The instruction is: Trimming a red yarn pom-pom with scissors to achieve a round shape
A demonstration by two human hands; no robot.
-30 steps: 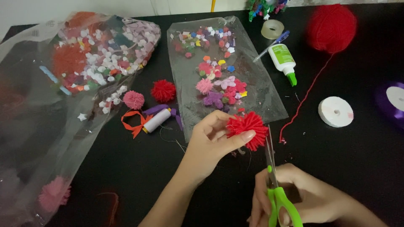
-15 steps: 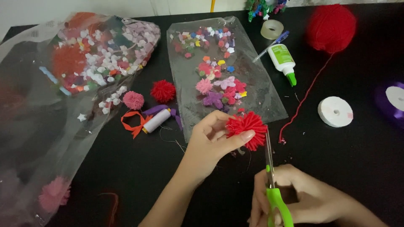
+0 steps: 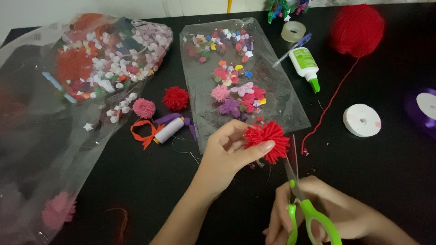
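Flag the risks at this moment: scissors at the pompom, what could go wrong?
The scissors in the right hand have blades pointing up beside the red pompom; the left hand pinches it with the thumb near the blades, so a nick is possible. A deep snip might cut unevenly. Trimmings could scatter over the black table.

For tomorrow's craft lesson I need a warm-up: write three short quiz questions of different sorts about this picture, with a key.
1. Which of the hands holds the red pompom?
2. True or false: the green-handled scissors are in the right hand.
3. Multiple choice: the glue bottle lies nearest to A) the tape roll, B) the pink pompom, C) the thread spool.

Key
1. The left hand, pinching it between thumb and fingers.
2. True; the blades point up beside the pompom.
3. A.
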